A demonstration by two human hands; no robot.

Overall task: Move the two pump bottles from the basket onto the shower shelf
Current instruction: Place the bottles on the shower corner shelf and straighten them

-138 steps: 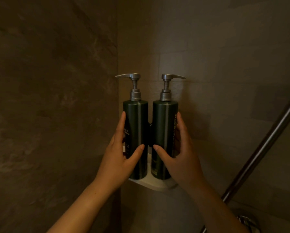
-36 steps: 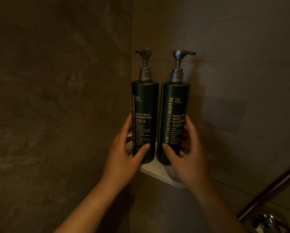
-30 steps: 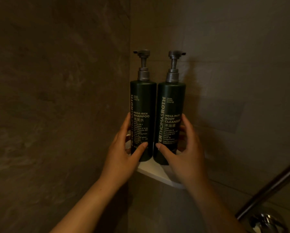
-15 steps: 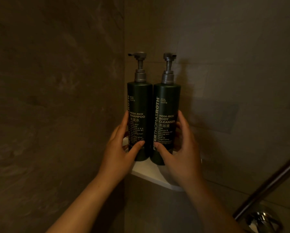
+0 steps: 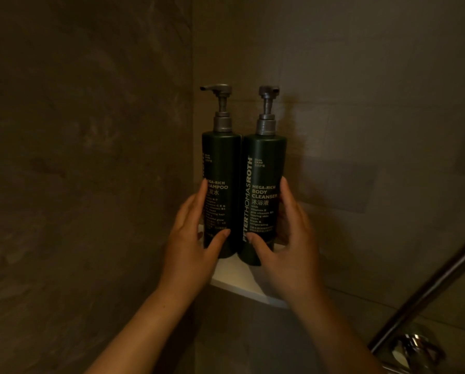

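Bottles stand side by side on the white corner shelf, both upright and touching along their sides, tucked into the corner where two brown stone-look walls meet. The shampoo bottle is on the left — dark green, its label reading "MEGA-RICH SHAMPOO" — with a grey pump whose spout points left. The body cleanser bottle is on the right, the same dark green, with "PETER THOMAS ROTH" running up its side and "MEGA-RICH BODY CLEANSER" across the front; its grey pump is turned so that the spout shows only as a short stub to the right.

The left hand wraps the lower part of the shampoo bottle, fingers along the far left side and the thumb pressed across the front near the base. The right hand mirrors it on the body cleanser bottle — fingers up the right side, thumb across the front low down. Both hands are curled in a grasp on their bottles, and both forearms reach up from the bottom of the view.

At lower right a metal shower rail slants upward, and below it sits a chrome fitting, too dim to make out in detail.
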